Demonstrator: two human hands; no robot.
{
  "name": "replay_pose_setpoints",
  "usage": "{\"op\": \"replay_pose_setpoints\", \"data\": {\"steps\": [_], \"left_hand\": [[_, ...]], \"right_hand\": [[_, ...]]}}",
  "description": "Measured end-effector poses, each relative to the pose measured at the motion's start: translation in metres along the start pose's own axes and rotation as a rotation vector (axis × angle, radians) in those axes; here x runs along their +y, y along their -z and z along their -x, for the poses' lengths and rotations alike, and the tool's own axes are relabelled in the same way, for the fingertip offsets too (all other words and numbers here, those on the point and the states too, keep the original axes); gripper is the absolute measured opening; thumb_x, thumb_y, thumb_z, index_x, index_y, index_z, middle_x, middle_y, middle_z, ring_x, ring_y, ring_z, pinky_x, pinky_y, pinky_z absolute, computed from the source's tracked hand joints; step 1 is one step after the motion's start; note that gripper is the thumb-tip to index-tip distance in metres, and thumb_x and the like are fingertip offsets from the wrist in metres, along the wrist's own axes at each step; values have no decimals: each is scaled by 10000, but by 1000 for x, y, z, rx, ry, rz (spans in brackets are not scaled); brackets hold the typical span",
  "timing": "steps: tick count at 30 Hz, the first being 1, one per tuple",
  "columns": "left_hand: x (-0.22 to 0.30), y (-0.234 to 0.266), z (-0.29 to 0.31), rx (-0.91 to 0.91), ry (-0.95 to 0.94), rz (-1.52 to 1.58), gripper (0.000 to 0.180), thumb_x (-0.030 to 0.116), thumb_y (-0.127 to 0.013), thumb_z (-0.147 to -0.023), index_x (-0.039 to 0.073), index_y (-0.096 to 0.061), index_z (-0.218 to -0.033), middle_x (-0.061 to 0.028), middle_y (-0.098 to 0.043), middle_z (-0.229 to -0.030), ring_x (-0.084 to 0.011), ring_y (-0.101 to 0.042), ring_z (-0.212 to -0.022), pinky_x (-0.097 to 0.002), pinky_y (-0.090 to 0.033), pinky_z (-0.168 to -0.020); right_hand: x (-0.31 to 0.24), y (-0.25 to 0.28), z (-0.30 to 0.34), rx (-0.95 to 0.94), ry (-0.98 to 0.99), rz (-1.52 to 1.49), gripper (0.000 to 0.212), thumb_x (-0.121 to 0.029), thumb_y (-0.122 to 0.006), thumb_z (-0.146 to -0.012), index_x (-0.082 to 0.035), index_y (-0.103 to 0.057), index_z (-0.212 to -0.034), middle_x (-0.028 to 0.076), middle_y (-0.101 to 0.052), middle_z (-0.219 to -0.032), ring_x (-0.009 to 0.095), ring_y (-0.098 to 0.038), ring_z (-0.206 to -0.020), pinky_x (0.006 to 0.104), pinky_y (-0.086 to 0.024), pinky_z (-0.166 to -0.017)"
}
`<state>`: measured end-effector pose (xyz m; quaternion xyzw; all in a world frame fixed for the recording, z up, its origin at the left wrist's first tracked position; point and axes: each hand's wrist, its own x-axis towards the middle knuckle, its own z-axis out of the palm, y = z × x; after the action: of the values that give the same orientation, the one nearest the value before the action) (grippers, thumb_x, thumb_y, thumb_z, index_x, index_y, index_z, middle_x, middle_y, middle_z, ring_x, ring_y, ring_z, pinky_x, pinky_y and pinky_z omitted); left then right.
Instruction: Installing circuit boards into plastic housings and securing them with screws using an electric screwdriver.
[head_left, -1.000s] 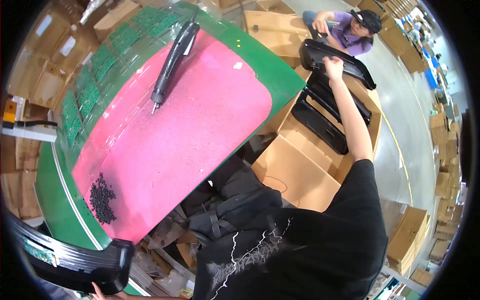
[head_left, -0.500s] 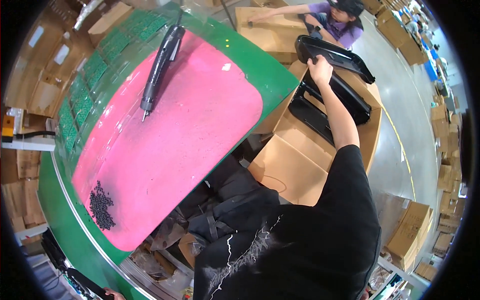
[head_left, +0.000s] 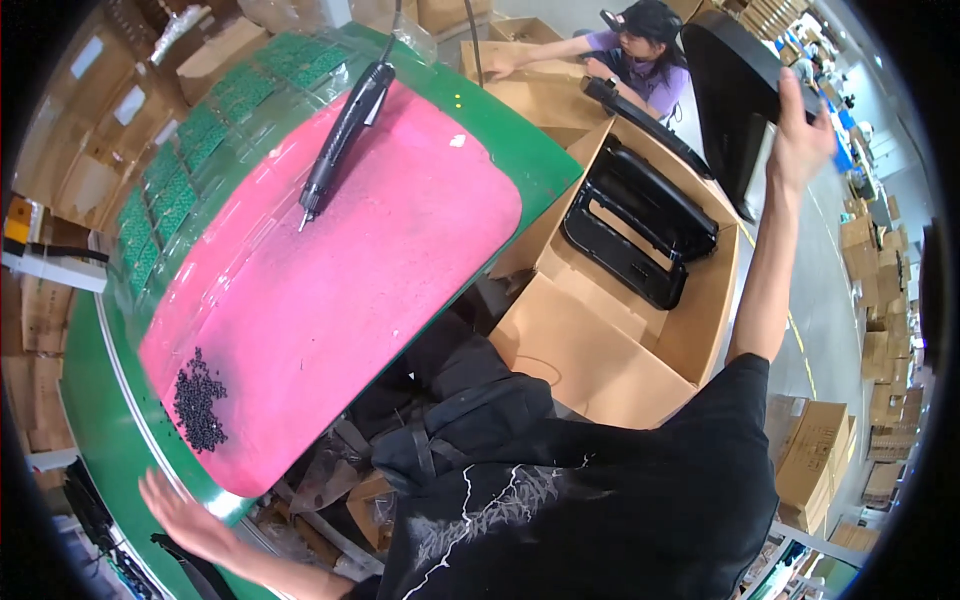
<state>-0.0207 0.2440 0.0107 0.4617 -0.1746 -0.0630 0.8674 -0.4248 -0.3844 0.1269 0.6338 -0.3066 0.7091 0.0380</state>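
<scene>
The right hand [head_left: 800, 140] holds a black housing [head_left: 728, 100] by one edge, near the carton's [head_left: 712, 290] upper-right corner; a weak grip could drop it. The left hand [head_left: 190, 515], empty, fingers loosely spread, is near the worktop's [head_left: 95, 390] bottom edge.

Workshop: circuit boards [head_left: 203, 132], stacked cartons [head_left: 818, 458]

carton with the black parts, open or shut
Open: a flap spreads outward, and the black parts show inside the carton.
</scene>
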Motion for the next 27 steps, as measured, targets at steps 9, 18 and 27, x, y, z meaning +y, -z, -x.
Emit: {"op": "replay_pose_setpoints", "data": {"steps": [9, 18, 27], "left_hand": [[-131, -271, 31, -455, 648, 274, 889, 541, -561, -818, 48, -190, -1458, -209, -387, -1372, -305, -444, -1220, -385, -331, -1056], [-112, -199, 32, -1, 463, 27, 467, 120, -507, -648, -7, -580, -1091, -151, -617, -1048, -284, -614, -917, -366, -524, -800], [-86, -124, 4, 350, 55, -256, 482, 144, -578, -632, -23, -576, -1083, -131, -583, -1121, -266, -538, -1070, -387, -412, -960]], "right_hand": [[-276, 14, 187, -980, 487, -445, 154, -232, -567, -678, -84, -531, -701, 12, -412, -661, 135, -444, -583, 263, -306, -487], [-128, 52, 288, -1109, 649, -817, 238, -176, -563, -832, -89, -565, -1054, 77, -547, -1071, 190, -549, -951, 341, -447, -803], [57, 120, 354, -1725, -727, 484, 777, -382, -746, -724, -1, -392, -1303, 172, -589, -1044, 338, -545, -1080, 443, -436, -926]]}}
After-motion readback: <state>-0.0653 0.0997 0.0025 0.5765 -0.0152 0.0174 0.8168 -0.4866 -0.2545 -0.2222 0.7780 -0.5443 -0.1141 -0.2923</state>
